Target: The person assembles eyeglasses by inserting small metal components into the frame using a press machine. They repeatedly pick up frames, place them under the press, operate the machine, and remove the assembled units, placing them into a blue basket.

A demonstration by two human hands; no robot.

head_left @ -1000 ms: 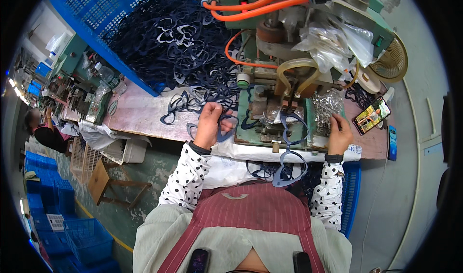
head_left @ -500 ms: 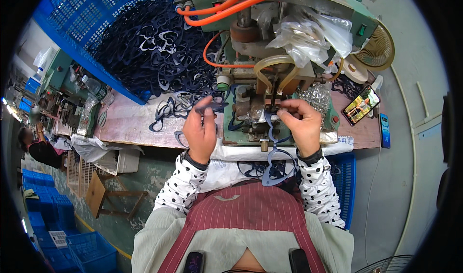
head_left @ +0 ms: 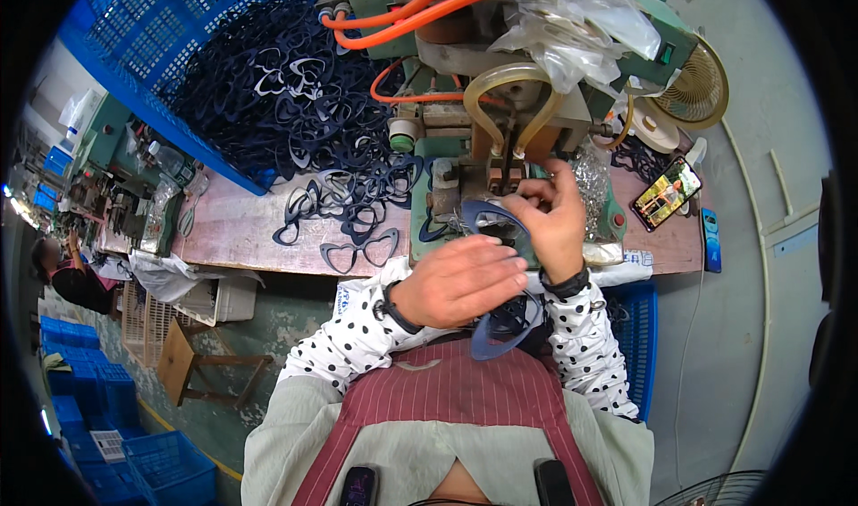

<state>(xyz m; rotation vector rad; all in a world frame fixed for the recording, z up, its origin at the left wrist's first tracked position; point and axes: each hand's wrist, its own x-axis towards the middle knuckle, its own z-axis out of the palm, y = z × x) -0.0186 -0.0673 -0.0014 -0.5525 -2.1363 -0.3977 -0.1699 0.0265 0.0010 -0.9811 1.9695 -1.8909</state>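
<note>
A dark blue glasses frame (head_left: 506,348) with cat-eye rims hangs before the press, one rim near the machine and the other over my apron. My right hand (head_left: 556,224) is closed at the upper rim, thumb and fingers pinching its edge. Across the frame's middle lies my left hand (head_left: 460,282), back upward, fingers stretched out to the right and close together. It hides the bridge; whether it touches the frame cannot be seen. Just behind the hands stands the green press (head_left: 454,184) with its metal fixture and tip. Another dark blue frame lies on the table's front edge, left of the press.
A big blue crate (head_left: 192,126) spills a heap of dark frames (head_left: 295,104) onto the pinkish table (head_left: 241,224). Orange hoses (head_left: 402,32) and plastic bags (head_left: 581,37) hang about the press. To the right are a phone (head_left: 666,193) and a fan (head_left: 702,90). A person sits far left.
My left hand has come from the left of the press to lie across the frame. The frame's lower rim has shifted slightly toward me. My right hand stays near the press tip.
</note>
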